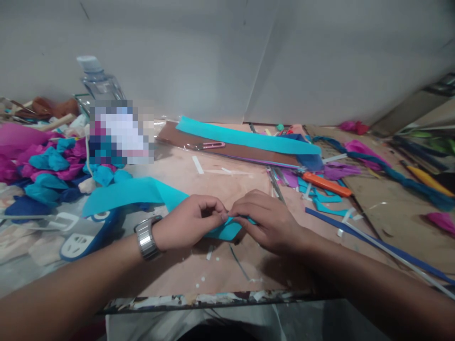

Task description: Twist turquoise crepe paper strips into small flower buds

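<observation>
A turquoise strip [124, 196], thin like crepe paper or cloth, runs from the left of the table to between my hands. My left hand [192, 220], with a metal watch at its wrist, pinches the strip's upper edge between thumb and forefinger. Close beside it, my right hand [266, 222] pinches the same strip near its right end. The two sets of fingertips almost touch, and part of the strip hangs below them. Exactly how the edge lies in the fingers is hidden.
Behind lies a clear packet of brown sheets [245, 151] bearing a pink cutter [209, 145] and another turquoise strip [249, 135]. An orange utility knife [327, 183] is at right. Left are a bottle [103, 85], crumpled pieces [53, 158] and a power strip [85, 234].
</observation>
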Demonstrator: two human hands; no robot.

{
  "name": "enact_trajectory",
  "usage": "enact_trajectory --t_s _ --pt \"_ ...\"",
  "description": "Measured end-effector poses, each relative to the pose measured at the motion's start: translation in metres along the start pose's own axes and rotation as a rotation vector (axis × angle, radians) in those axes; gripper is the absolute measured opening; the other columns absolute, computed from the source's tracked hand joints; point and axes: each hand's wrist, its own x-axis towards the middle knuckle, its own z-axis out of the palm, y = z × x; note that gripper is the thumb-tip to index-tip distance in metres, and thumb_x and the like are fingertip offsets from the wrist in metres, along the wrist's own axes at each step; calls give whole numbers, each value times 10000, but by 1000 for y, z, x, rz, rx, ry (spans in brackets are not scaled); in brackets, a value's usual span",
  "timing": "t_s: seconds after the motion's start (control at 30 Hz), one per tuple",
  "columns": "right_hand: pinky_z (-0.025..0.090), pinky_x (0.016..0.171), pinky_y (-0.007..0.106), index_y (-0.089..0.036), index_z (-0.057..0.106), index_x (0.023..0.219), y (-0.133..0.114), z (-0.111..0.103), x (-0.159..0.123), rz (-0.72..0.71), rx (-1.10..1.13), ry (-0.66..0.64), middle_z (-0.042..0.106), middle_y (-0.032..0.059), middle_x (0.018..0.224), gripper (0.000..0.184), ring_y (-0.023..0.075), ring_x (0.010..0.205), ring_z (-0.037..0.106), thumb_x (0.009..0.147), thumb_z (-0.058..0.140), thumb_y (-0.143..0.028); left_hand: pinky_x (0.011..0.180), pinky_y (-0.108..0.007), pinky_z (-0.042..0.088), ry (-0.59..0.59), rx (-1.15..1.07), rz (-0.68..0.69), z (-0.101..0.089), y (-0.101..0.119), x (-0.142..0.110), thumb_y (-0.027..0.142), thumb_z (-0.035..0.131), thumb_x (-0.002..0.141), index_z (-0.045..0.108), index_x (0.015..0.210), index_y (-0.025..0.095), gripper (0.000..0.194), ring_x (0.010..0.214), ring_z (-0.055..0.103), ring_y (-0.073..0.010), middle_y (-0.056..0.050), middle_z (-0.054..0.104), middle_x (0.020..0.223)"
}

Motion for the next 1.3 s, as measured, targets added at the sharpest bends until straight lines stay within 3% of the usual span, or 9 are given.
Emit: enact_trajectory --t_s 0.17,0.37,0.77,1.3 --pt "543 882 377 -204 669 1076 -1 2 0 55 30 -4 764 60 968 99 201 912 695 1010 598 -185 729 -255 437 79 270 126 3 8 -5 265 579 997 689 877 180 184 767 591 -134 6 688 823" --pt "543 861 374 -205 657 1040 -3 2 0 148 34 -3 764 68 977 49 211 926 711 1004 627 -216 725 -278 422 146 541 253 7 3 -8 334 509 1061 687 938 189 261 804 634 -161 -16 719 877" --pt "538 833 342 -198 660 1030 -1 1 1 157 43 -47 757 67 981 49 204 921 698 1013 634 -235 689 -267 418 213 757 362 7 -4 -6 280 546 1063 729 1018 212 201 780 675 -158 2 762 888" --pt "510 788 324 -201 619 1003 -8 4 2 316 145 -97 700 75 985 59 198 893 647 1020 564 -214 673 -328 443 292 964 539 9 -15 -6 271 518 1069 673 1005 194 185 761 676 -205 -6 716 838"
